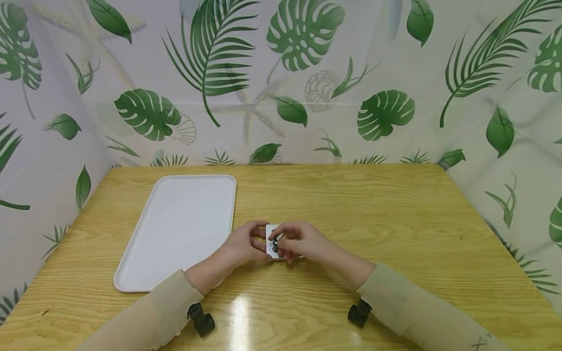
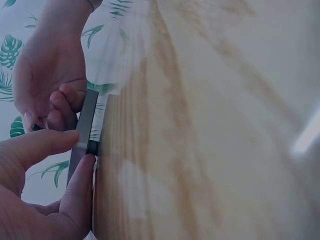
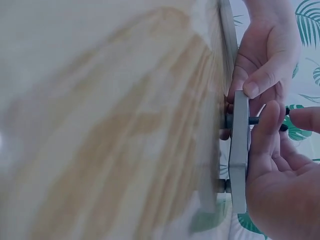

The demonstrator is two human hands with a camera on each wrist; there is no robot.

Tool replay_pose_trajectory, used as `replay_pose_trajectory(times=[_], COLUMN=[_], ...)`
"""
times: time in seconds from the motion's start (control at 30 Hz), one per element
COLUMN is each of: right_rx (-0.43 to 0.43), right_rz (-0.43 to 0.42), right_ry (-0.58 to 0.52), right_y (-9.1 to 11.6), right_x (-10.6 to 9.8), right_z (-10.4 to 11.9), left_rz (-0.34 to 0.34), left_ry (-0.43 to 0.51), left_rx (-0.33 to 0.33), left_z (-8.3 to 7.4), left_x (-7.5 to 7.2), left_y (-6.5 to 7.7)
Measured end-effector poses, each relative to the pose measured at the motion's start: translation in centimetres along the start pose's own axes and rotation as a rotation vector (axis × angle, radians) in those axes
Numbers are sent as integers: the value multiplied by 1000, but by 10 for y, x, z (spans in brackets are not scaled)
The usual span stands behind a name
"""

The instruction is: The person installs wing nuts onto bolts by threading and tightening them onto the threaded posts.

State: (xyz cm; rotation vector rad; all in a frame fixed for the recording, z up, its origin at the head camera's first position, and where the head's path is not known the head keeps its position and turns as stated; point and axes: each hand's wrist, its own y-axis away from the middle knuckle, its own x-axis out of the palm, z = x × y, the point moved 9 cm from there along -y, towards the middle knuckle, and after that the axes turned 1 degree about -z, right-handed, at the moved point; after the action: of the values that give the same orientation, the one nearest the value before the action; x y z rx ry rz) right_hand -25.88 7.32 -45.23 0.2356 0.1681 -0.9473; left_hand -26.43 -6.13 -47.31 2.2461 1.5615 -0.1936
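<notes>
Between the hands is a small white plate with dark, rounded parts on its face. My left hand grips the plate by its left side, thumb on the near edge and fingers on the far one. From the right, my right hand bends over the plate, its fingertips covering much of the face. In the right wrist view, a threaded screw sticks out of the plate, and short dark feet are on its other side. A small black part shows at my right fingertips, mostly hidden.
A white tray lies on the wooden table to the left, close beside the left hand. Leaf-patterned cloth stands behind the table and along both sides. Each sleeve carries a black wrist device.
</notes>
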Motion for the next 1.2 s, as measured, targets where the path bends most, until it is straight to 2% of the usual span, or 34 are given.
replay_pose_trajectory(times=[0.3, 0.4, 0.53, 0.67, 1.2], right_rx=[53, 40, -45, -95, 6], right_rz=[-129, -151, -118, -72, 43], right_ry=[70, 120, 154, 118, -53], right_y=[0, 2, 4, 5, -1], right_x=[-7, -8, -5, -1, 2], right_z=[-3, -1, 6, 9, -4], left_rz=[-17, -21, -28, -36, -36], left_ry=[7, 4, -6, -10, -1], left_rx=[27, 28, 23, 21, 21], left_z=[-3, -2, 0, 1, 0], left_x=[1, 1, 1, 1, 2], left_y=[-3, -4, -5, -4, -1])
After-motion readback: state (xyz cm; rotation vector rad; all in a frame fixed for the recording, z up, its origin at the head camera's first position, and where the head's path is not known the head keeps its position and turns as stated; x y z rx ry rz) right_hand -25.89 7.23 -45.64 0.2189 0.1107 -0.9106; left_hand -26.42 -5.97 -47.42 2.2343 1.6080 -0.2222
